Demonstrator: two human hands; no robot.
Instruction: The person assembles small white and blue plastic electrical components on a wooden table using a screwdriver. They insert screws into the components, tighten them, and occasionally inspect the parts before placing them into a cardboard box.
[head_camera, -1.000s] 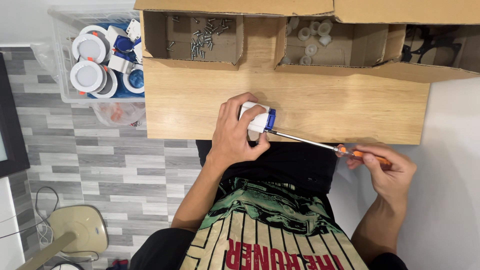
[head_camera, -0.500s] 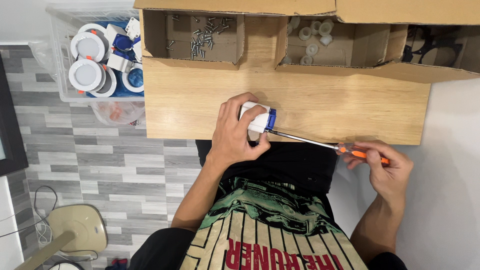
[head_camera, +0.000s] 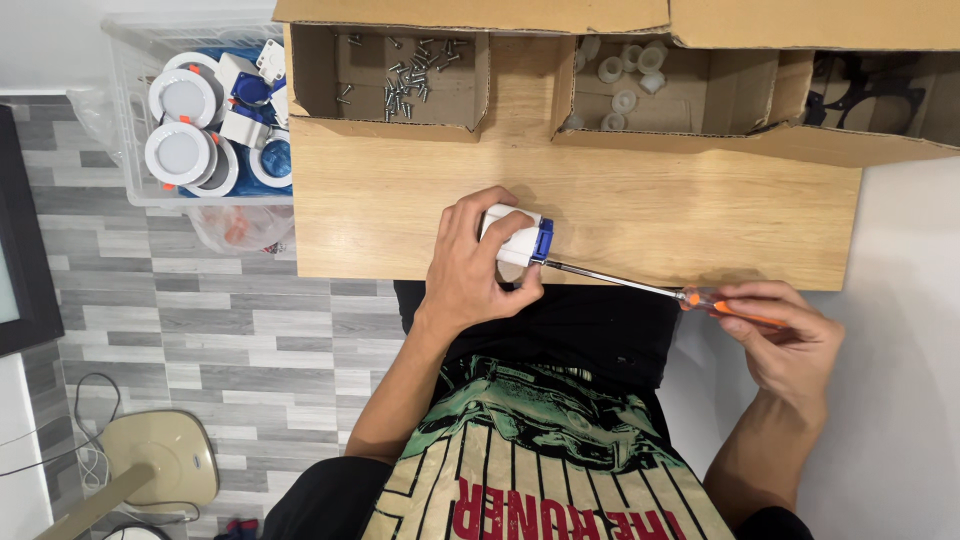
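Note:
My left hand (head_camera: 470, 275) grips a small white box-shaped part with a blue end (head_camera: 517, 239) at the front edge of the wooden table (head_camera: 650, 215). My right hand (head_camera: 785, 335) holds the orange handle of a screwdriver (head_camera: 640, 288). Its thin metal shaft runs left and its tip meets the blue end of the part.
At the back of the table stand open cardboard boxes: one with loose screws (head_camera: 400, 75), one with small white round pieces (head_camera: 625, 75), one with dark parts (head_camera: 870, 95). A clear plastic bin (head_camera: 135, 180) of round white lamp fittings stands on the floor at left. A beige stand base (head_camera: 160, 460) lies lower left.
Barely anything differs; both hands stay in place, with the right hand shifting slightly on the screwdriver handle.

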